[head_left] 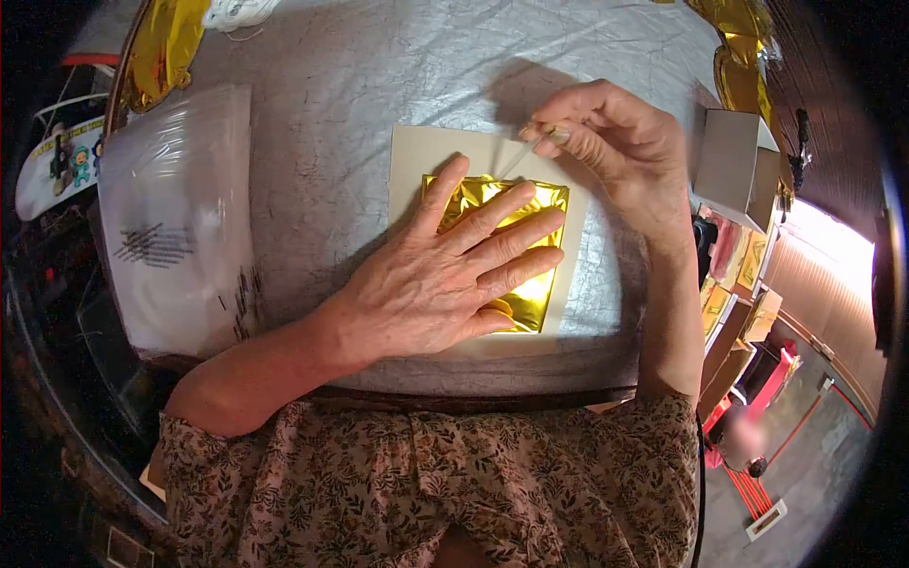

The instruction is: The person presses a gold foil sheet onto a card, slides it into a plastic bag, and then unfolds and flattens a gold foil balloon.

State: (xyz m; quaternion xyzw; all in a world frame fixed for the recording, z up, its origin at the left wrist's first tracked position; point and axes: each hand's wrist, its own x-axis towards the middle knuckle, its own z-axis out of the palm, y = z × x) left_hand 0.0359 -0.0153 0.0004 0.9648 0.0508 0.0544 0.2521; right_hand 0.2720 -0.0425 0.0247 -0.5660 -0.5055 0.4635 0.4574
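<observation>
A shiny gold foil packet [535,301] lies on a cream card or board [410,156] in the middle of the grey cloth-covered table. My left hand [445,270] rests palm down across the packet with its fingers spread. Above the packet's upper right corner, my right hand [606,142] pinches a thin, pale strip [516,161] between thumb and fingertips. The strip slants down to the packet's top edge; whether it is joined to the foil I cannot tell.
Clear plastic bags [175,208] with dark print lie at the table's left. A white box [727,161] stands at the right edge. Gold foil [161,52] hangs at the upper left, with more at the upper right. Beyond the table's right side are boxes and pink items.
</observation>
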